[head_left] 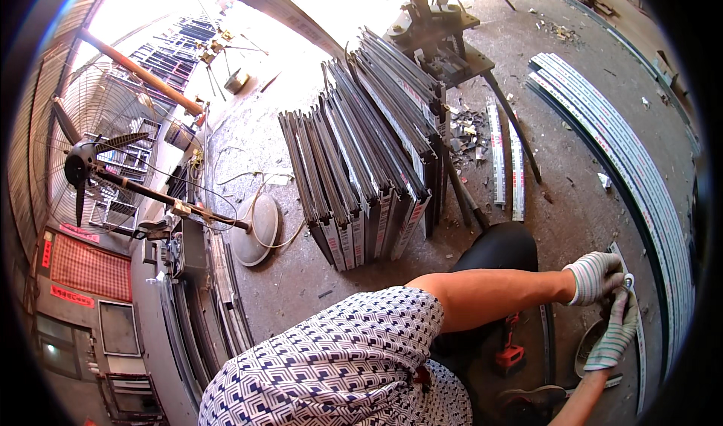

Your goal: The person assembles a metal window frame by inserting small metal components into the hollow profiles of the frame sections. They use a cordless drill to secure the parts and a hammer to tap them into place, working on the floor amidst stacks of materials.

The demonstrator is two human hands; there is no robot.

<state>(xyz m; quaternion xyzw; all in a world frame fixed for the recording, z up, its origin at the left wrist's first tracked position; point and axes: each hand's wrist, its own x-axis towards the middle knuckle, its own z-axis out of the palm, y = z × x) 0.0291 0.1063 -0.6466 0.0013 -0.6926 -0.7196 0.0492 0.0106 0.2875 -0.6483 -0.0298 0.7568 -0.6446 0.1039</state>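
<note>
At the right, my left hand (595,278), in a white striped knit glove, closes its fingers at a long narrow pale strip (640,366). Just below it, my right hand (613,334), gloved alike, pinches at the same spot with its fingertips pointing away from me. Between the two sets of fingertips shows a small round white piece (628,280), too small to name. The gloves partly hide how the strip and the piece are gripped. A red-and-black cordless drill (510,351) stands on the floor left of my right hand.
Long white-faced profiles (625,140) lie bundled along the right. A big stack of dark profiles (361,147) stands ahead, beside a metal machine stand (444,42). Two short strips (496,151) and scraps (468,129) lie near its legs. A pedestal fan (83,162) stands left.
</note>
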